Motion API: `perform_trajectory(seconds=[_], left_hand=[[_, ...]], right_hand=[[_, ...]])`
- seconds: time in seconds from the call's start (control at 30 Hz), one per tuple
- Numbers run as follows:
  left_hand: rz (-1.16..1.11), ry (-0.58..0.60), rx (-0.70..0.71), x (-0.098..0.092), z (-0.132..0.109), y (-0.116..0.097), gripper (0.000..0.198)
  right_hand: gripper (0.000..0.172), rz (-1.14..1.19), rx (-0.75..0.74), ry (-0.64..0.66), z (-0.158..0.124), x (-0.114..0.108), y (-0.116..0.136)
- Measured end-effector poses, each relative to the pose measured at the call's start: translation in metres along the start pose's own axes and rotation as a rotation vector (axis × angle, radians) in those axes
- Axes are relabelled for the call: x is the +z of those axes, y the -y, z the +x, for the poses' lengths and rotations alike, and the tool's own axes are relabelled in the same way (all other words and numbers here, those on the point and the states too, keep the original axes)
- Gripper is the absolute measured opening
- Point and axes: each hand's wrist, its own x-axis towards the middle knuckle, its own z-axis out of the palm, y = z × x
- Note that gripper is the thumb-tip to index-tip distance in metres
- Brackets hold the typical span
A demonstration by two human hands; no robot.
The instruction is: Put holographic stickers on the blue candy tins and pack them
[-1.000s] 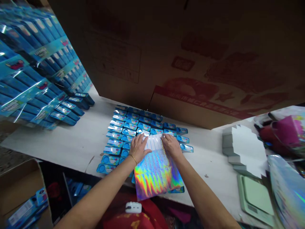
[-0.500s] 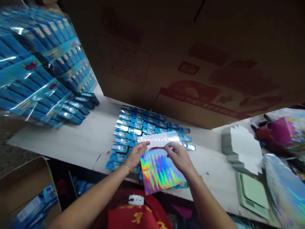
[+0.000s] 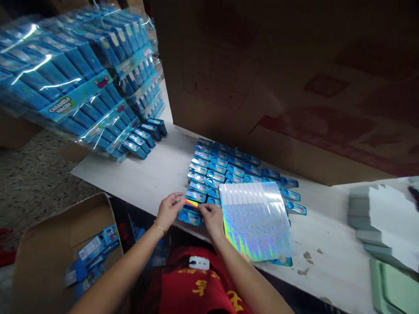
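Note:
A small shiny rainbow sticker strip (image 3: 191, 203) is stretched between my two hands, above the lower left of the laid-out blue boxes (image 3: 198, 177). My left hand (image 3: 169, 209) pinches its left end. Thumb and fingers of my right hand (image 3: 212, 218) close on its right end. Just to the right, a holographic sticker sheet (image 3: 257, 224) lies over the boxes, its upper part showing bare white backing in stripes. Several small blue boxes lie in rows, some with a round recess visible. The sheet hides part of the rows.
Plastic-wrapped stacks of blue boxes (image 3: 81, 87) stand at the left, with a few loose blue boxes (image 3: 140, 139) beside them. A large cardboard carton (image 3: 278, 87) borders the back. An open carton (image 3: 42, 244) sits lower left. White card pieces (image 3: 389, 222) and a green scale (image 3: 396, 283) are right.
A strip has come off the sheet. Both hands have moved left off the sheet with the strip between them, and the sheet now rests on the boxes. The view has swung left.

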Motion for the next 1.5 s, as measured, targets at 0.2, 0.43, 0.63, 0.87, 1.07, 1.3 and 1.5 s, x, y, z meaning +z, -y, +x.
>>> perform_trajectory(seconds=[0.2, 0.43, 0.63, 0.87, 1.07, 1.3, 1.5], left_hand=[[0.1, -0.039, 0.051, -0.015, 0.01, 0.022, 0.038], [0.097, -0.012, 0.024, -0.01, 0.013, 0.038, 0.037], [0.321, -0.023, 0.09, -0.008, 0.014, 0.046, 0.035], [0.835, 0.145, 0.419, -0.015, 0.0, 0.034, 0.04], [0.909, -0.007, 0.594, 0.03, 0.001, -0.007, 0.033], [1.103, 0.208, 0.805, 0.169, 0.021, -0.033, 0.062], [1.191, 0.174, 0.728, 0.204, 0.036, -0.019, 0.069]], right_hand=[[0.025, -0.314, -0.087, -0.019, 0.001, 0.015, -0.002], [0.019, -0.658, -0.179, 0.006, -0.004, 0.016, 0.001], [0.023, -1.028, -0.29, 0.073, -0.013, 0.002, 0.004], [0.047, -1.263, -0.561, 0.281, -0.019, -0.008, -0.006], [0.033, -0.817, -0.578, 0.08, 0.01, -0.084, -0.009], [0.033, -0.965, -0.603, -0.325, 0.096, -0.234, -0.012], [0.034, -1.37, -0.573, -0.059, 0.134, -0.244, -0.019]])
